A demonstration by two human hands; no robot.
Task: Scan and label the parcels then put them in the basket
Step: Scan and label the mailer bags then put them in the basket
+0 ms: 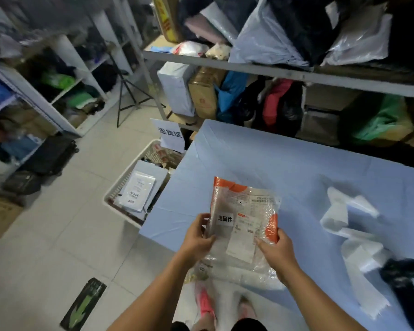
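I hold the orange-trimmed bubble-wrap parcel (245, 211) in both hands over the near left corner of the table (296, 163) with its pale blue cloth. My left hand (197, 237) pinches its left edge beside a white sticker (225, 218) reading 退回件, and my right hand (276, 249) grips its lower right corner. Just left of the table, on the tiled floor (58, 235), stands the white basket (123, 177) (flat white parcels lie in it) under a paper sign (170, 134) reading 退货区, and metal shelves (249, 68) crammed with bags and boxes ring the room.

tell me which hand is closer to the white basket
Left. The left hand grips the parcel edge on the basket side; the right hand grips the far edge.
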